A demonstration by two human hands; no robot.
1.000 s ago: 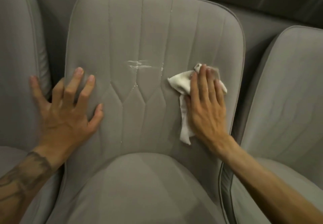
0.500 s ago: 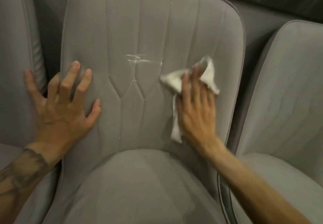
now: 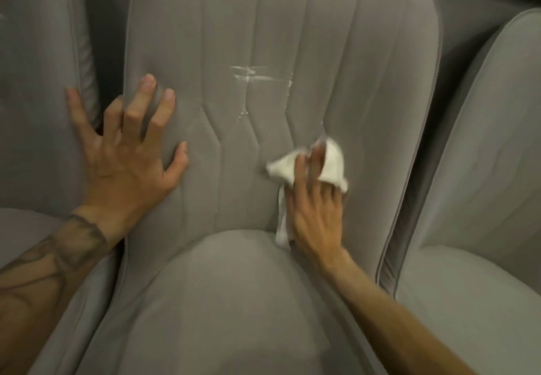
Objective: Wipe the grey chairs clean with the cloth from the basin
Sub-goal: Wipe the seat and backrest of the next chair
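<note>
Three grey chairs stand side by side, very close together. The middle chair (image 3: 263, 23) fills most of the view. Its back is soft and has long sewn lines running down it. Some white marks (image 3: 254, 74) sit in the middle of the back, a bit above the hands.

The left hand (image 3: 128, 158) lies flat on the left side of the middle chair's back. Its fingers are spread wide and hold nothing. The little finger reaches over the gap and touches the left chair (image 3: 35, 82). The arm has a dark tattoo (image 3: 58, 251) near the wrist.

The right hand (image 3: 316, 213) is low on the right side of the same back, just above the seat (image 3: 234, 301). Its fingers are straight and press a white cloth (image 3: 330, 164) against the chair. The cloth is bunched up, and part of it folds over the outer fingers. A thin end of it hangs down beside the palm to the seat. The picture is a bit blurry here.

The two hands are well apart. The right chair (image 3: 483, 140) stands beside them, with no hand on it.
</note>
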